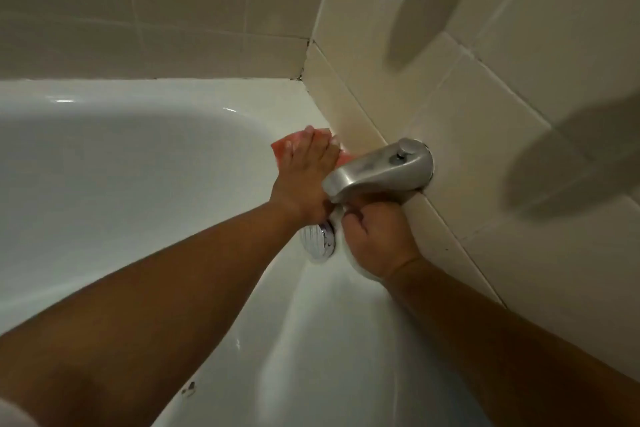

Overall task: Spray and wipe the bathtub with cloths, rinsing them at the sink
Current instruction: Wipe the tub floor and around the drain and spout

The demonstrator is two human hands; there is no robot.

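Bathtub [138, 166]: white, glossy, filled the lower and left part of the view, w/ both bare forearms reaching across the basin toward the faucet end.

R hand [375, 241]: nearest grip. Fist was closed tight around a white cloth [341, 243], bunched; cloth edge showed along the palm side and below the wrist. Fist sat directly under the spout [377, 168], knuckles touching or just short of its underside; cannot tell which. Just left of this grip, on the tub end wall: round chrome overflow plate [320, 241], partly covered by the cloth and by the L wrist.

L hand [308, 170]: next out, beyond and left of the R fist. Palm down, fingers [311, 139] extended and spread, pressing a pink cloth [284, 147] flat against the tub rim/upper wall. No closed grasp here; cloth was held by flat pressure only. Cloth stuck out past the fingertips and to the left of the hand. Spout tip overlapped the heel of this hand in view.

Spout: brushed metal, w/ a diverter knob [401, 151] on top, mounted on the tile wall [485, 149] right of both grips.

Farthest: beige tiled walls met in a corner [304, 73] above the L hand, at the tub rim. Blurred dark shapes upper right; not identifiable.
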